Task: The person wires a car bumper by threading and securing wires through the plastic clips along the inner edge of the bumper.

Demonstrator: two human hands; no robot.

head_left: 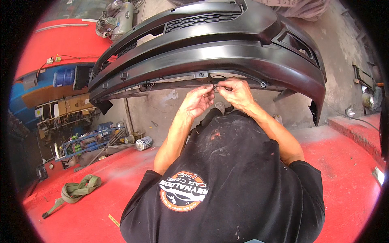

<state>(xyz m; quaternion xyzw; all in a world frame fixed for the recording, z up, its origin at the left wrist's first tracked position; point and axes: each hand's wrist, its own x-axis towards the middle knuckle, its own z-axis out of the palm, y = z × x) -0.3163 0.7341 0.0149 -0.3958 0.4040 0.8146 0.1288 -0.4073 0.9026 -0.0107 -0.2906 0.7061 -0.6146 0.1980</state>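
Note:
A glossy-to-satin black car bumper (219, 54) with honeycomb grille openings spans the upper view, resting on a dark bar (162, 87) along its lower edge. Just below that edge, at the middle, my left hand (198, 99) and my right hand (235, 93) meet fingertip to fingertip, both pinched on a tiny dark piece (213, 87), too small to make out clearly. My right hand is slightly higher, its fingers curled, close to a metal tab (201, 75) on the bumper. My body in a black shirt fills the lower middle.
Grey floor (150, 117) lies under the bumper, with red painted steps (344, 150) beside me. A coiled green strap (77, 190) is at lower left. A blue rack of cans (91, 139), shelving (60, 107) and a metal compressor (117, 22) stand leftward. A cable (364, 121) trails at right.

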